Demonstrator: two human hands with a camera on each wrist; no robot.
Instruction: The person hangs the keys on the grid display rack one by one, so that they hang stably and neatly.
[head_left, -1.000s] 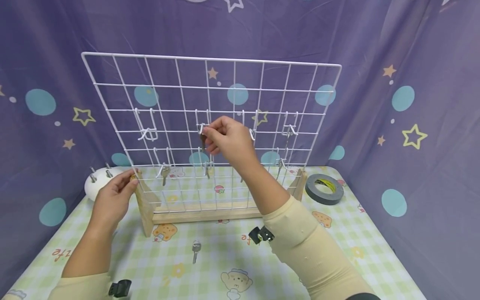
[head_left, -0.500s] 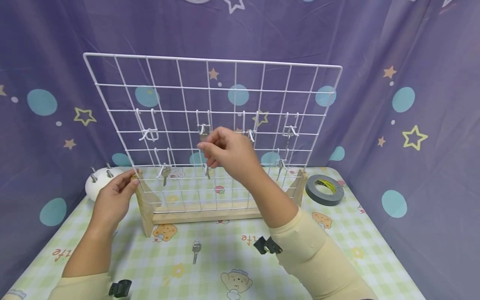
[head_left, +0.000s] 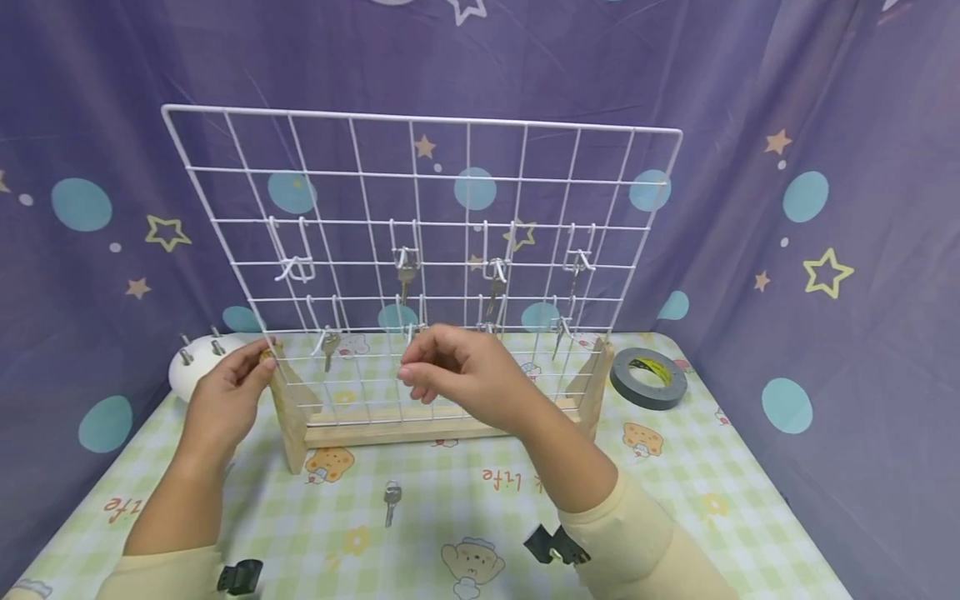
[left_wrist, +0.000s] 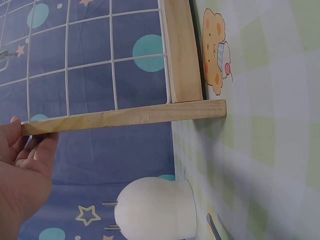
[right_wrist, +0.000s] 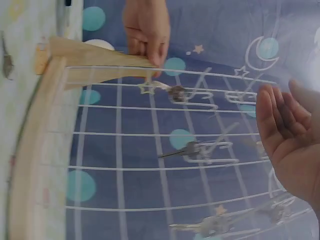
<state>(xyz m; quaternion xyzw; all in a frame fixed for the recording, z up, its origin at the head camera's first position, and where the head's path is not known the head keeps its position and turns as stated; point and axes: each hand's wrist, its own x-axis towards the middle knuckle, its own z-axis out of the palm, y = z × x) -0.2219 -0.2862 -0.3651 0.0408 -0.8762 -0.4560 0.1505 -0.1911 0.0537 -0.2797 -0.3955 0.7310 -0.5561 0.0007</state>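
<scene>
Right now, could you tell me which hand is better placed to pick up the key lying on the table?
The right hand, probably. It hovers free and empty in front of the rack, above the key. The left hand grips the rack's wooden side support, apparently steadying it.

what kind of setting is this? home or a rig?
Likely a staged recording booth, not a home: star-print purple curtain all round, a cartoon tablecloth, and a wire grid rack hung with keys as a prop.
</scene>
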